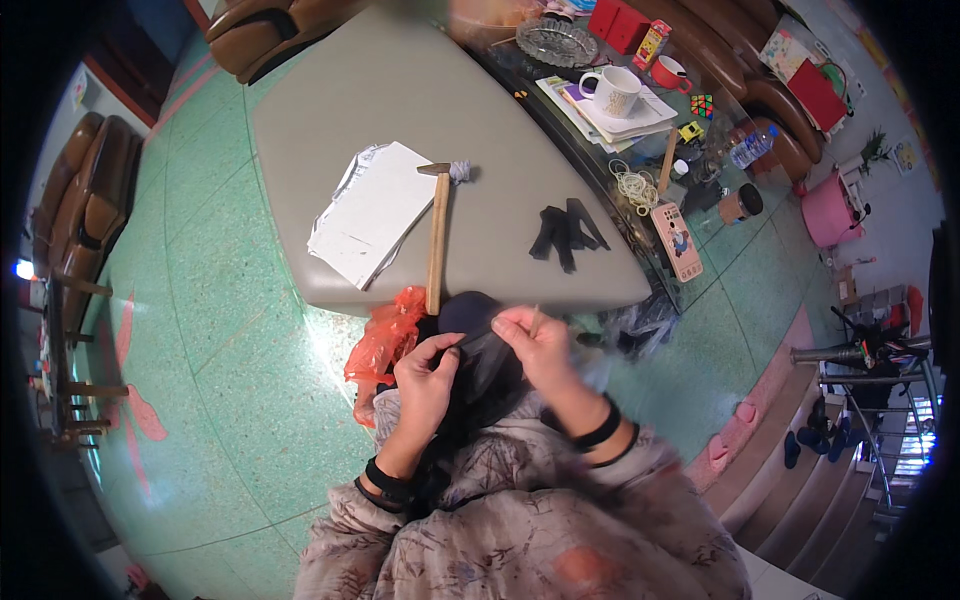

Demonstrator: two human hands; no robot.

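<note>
Nearest the camera, two forearms in a patterned sleeve are seen entering from the lower edge; one black band is worn on the left wrist and two on the right. The left hand (425, 375) is closed, its fingers pinched on the near edge of one dark fabric piece (478, 335). The right hand (540, 345) is likewise closed, the fingertips clamped on the same fabric at its upper right edge; a thin pale object appears to be held between these fingertips, but what it is cannot be told. The dark fabric piece is held between both hands, just in front of the near edge of the grey cushioned table (400, 90) and above the lap.

Just left of the hands, one crumpled orange plastic bag (385, 335) is seen against the green floor.

On the table, one hammer (437, 235) with a wooden handle is laid lengthwise, its handle end overhanging the near edge just above the fabric and its head pointing away. Beside it on the left, one stack of white sheets (372, 212) is placed, touching or nearly touching the handle. To the right of the hammer, one small heap of black strips (565, 233) is found; the count of strips cannot be told.

Further off, on the adjoining glass table, one phone in a pink case (677, 241), one bunch of rubber bands (634, 187), one white mug (613, 90) on a pile of papers, one red cup (668, 73) and one glass ashtray (556, 42) are located.
</note>
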